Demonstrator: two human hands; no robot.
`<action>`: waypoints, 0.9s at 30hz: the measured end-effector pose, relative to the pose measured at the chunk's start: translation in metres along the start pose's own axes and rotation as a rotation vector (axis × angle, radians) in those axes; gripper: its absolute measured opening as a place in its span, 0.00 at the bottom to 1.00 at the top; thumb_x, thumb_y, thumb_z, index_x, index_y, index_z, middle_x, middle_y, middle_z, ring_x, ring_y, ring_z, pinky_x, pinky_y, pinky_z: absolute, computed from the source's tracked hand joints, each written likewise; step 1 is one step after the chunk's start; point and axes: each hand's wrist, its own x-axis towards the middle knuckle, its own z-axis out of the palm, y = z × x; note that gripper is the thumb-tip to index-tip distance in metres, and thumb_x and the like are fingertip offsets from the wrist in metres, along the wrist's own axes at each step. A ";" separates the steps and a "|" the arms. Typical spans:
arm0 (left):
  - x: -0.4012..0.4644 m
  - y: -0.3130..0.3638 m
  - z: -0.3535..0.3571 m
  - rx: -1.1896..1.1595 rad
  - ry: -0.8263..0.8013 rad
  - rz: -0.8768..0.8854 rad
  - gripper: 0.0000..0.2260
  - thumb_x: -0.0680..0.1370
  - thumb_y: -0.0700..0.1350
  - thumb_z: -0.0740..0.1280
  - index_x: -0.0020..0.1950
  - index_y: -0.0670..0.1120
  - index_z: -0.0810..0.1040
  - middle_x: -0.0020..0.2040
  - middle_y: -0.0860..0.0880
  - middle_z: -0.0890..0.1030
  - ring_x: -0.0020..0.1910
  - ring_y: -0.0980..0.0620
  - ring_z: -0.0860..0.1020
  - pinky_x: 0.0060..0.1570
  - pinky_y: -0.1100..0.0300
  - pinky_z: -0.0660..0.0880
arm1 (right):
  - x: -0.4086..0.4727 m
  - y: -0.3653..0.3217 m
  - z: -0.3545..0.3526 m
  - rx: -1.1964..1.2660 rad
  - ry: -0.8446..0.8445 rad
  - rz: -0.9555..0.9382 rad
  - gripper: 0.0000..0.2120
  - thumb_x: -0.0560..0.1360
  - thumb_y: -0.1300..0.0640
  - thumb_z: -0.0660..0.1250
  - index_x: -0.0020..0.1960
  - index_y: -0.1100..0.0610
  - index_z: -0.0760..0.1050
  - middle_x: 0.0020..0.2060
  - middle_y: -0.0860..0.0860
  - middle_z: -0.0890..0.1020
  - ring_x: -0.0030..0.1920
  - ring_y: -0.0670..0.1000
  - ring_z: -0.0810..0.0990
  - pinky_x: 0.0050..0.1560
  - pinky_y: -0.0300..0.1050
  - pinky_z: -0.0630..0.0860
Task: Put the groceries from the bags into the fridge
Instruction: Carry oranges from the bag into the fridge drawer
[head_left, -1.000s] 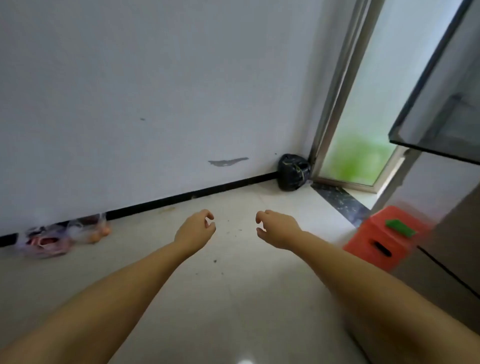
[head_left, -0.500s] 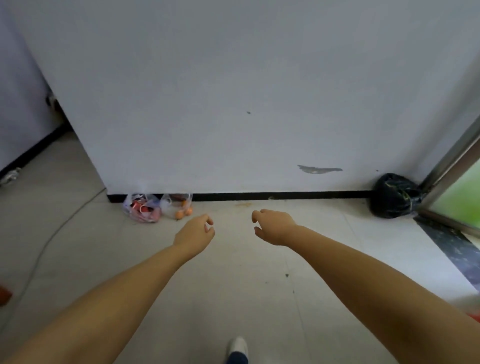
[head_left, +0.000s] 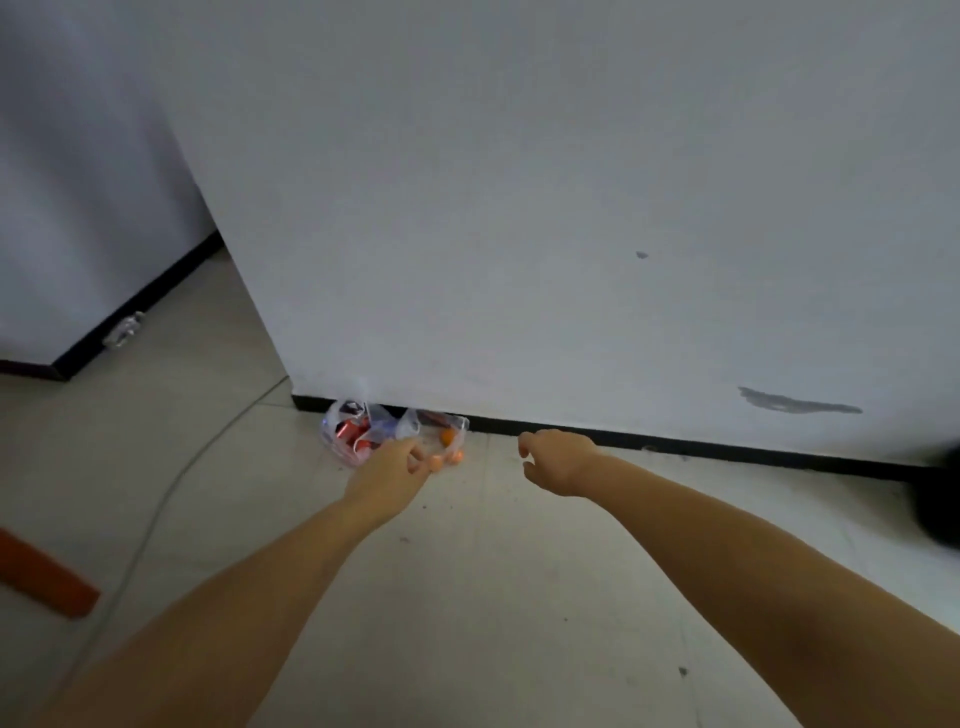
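Two clear bags (head_left: 395, 434) on floor (head_left: 493, 571) at wall base, left hand (head_left: 387, 470) and right hand (head_left: 558, 462) loosely curled, empty; risk: thin plastic tearing, oranges (head_left: 448, 447) rolling.

Single head-worn wide-angle camera, looking forward and down from standing height, facing a white wall (head_left: 519, 208), floor (head_left: 467, 597) below, both forearms reaching into frame

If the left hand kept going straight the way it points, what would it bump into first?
Probably the clear bag of oranges on the floor by the wall; the left hand overlaps it in view, though depth is unclear.
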 end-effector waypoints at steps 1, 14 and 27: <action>0.017 -0.010 -0.006 0.009 -0.017 -0.008 0.04 0.78 0.44 0.62 0.44 0.46 0.73 0.34 0.53 0.71 0.39 0.50 0.72 0.41 0.60 0.66 | 0.021 -0.006 -0.005 -0.002 -0.011 -0.008 0.16 0.79 0.53 0.56 0.66 0.56 0.68 0.61 0.56 0.75 0.58 0.57 0.75 0.53 0.50 0.73; 0.270 -0.125 -0.086 0.133 -0.228 -0.007 0.10 0.75 0.41 0.63 0.34 0.50 0.70 0.38 0.46 0.79 0.43 0.45 0.79 0.45 0.53 0.74 | 0.248 -0.074 -0.032 0.205 -0.067 0.118 0.14 0.80 0.55 0.56 0.64 0.56 0.71 0.59 0.54 0.78 0.57 0.56 0.77 0.55 0.49 0.75; 0.453 -0.203 0.024 0.093 -0.503 -0.019 0.06 0.76 0.46 0.62 0.40 0.48 0.75 0.40 0.48 0.79 0.42 0.48 0.78 0.49 0.50 0.77 | 0.444 -0.019 0.059 0.403 -0.223 0.289 0.13 0.80 0.52 0.56 0.63 0.53 0.70 0.57 0.51 0.78 0.54 0.52 0.78 0.51 0.42 0.73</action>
